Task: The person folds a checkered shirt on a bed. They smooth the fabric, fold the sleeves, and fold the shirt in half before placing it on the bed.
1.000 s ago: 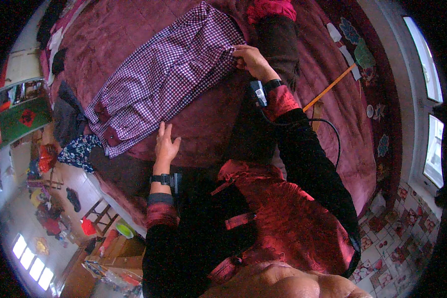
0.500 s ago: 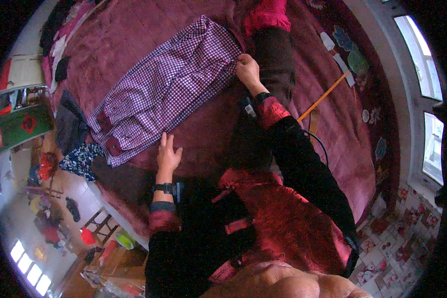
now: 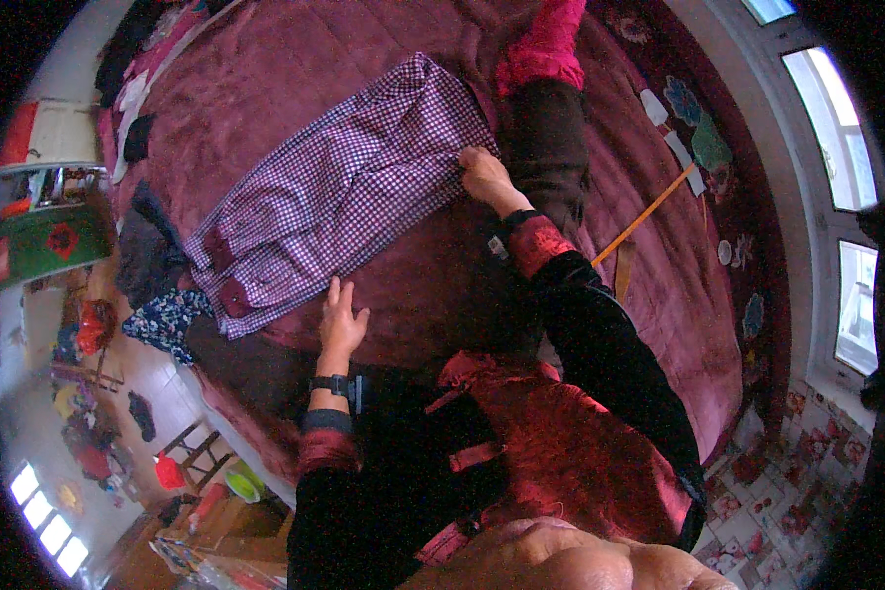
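Note:
A checked shirt (image 3: 349,187) in white and dark purple lies folded lengthwise on the maroon bedspread (image 3: 236,118), with its sleeves laid along it and plain maroon cuffs (image 3: 234,295) at the lower left end. My right hand (image 3: 487,180) is at the shirt's right end, fingers curled closed on the near edge of the cloth; the fingertips are partly hidden. My left hand (image 3: 342,320) rests by the near edge, fingers apart, the tips at or just beside the fabric. Nothing is held in it.
My outstretched leg (image 3: 549,138) in dark trousers lies right of the shirt. An orange stick (image 3: 649,211) lies beyond it. Dark clothing (image 3: 147,246) and a floral cloth (image 3: 174,323) sit at the bed's left edge. Windows (image 3: 831,128) are at the right.
My right hand has shifted from the shirt's right corner leftward along its near edge. My left hand stays open by the near edge. The whole view has moved slightly.

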Demonstrator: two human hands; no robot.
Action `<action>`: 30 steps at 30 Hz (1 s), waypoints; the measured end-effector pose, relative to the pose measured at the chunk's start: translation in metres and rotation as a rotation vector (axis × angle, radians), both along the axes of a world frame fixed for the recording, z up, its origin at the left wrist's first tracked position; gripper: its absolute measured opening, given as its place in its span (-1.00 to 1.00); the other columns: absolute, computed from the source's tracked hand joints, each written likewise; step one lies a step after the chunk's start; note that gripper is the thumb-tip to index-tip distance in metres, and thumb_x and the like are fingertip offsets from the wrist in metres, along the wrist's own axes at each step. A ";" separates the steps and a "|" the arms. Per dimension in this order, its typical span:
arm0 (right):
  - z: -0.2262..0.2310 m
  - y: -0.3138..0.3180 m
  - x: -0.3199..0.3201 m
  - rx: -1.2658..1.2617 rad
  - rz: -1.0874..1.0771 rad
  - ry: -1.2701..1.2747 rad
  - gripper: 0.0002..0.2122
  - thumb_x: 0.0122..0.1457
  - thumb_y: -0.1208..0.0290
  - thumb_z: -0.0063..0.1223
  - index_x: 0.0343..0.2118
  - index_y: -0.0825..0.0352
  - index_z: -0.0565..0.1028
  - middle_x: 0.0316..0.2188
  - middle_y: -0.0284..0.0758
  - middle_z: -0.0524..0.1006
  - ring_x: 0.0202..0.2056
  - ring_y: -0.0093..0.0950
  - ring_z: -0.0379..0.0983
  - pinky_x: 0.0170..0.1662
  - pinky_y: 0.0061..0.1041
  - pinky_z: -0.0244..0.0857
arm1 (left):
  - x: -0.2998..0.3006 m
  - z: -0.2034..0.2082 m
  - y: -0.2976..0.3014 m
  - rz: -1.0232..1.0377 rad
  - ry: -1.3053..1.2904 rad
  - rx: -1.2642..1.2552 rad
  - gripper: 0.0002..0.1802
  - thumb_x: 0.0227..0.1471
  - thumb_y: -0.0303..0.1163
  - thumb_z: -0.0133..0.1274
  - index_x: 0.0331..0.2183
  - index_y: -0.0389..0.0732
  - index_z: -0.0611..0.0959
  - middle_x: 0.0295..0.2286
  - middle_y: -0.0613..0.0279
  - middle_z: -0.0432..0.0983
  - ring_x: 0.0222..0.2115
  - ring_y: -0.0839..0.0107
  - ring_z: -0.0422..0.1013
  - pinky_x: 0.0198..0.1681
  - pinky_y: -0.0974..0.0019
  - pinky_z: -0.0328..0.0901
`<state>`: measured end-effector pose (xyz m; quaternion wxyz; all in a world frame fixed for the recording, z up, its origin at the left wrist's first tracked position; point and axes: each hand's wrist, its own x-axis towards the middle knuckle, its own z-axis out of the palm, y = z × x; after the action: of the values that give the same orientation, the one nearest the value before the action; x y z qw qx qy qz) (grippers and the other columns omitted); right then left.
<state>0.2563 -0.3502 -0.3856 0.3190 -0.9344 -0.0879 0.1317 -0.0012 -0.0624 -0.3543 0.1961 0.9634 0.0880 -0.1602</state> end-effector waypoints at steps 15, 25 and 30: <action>0.001 -0.006 -0.003 0.172 -0.250 -0.124 -0.80 0.05 0.47 0.07 -0.24 0.33 0.56 -0.32 -0.18 0.58 -0.23 -0.31 0.53 -0.16 -0.39 0.38 | 0.000 -0.001 -0.005 0.006 -0.041 0.009 -0.30 -0.06 -0.27 0.22 0.13 -0.17 0.41 0.27 -0.03 0.02 0.13 -0.15 0.20 0.10 -0.03 0.27; 0.022 -0.001 0.029 0.799 -0.373 0.102 -0.81 0.10 0.46 0.07 -0.24 0.40 0.55 -0.37 -0.25 0.60 -0.33 -0.46 0.53 -0.24 -0.49 0.39 | 0.045 -0.010 -0.017 -0.011 0.249 0.010 -0.75 -0.03 -0.27 0.16 -0.43 -0.22 0.48 -0.33 -0.01 0.51 -0.28 -0.07 0.46 -0.26 -0.09 0.35; 0.039 0.025 0.077 0.883 -0.356 0.142 -0.82 0.13 0.48 0.09 -0.22 0.42 0.52 -0.45 -0.37 0.55 -0.49 -0.63 0.43 -0.46 -0.63 0.30 | 0.053 -0.025 -0.017 -0.054 0.409 0.068 -0.57 0.02 -0.25 0.09 -0.11 -0.28 0.44 -0.16 -0.20 0.47 -0.15 -0.15 0.45 -0.08 -0.08 0.37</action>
<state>0.3335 -0.3256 -0.3463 0.7082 -0.6988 0.0480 0.0888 0.0519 -0.0791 -0.3789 0.1371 0.9189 0.1057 -0.3545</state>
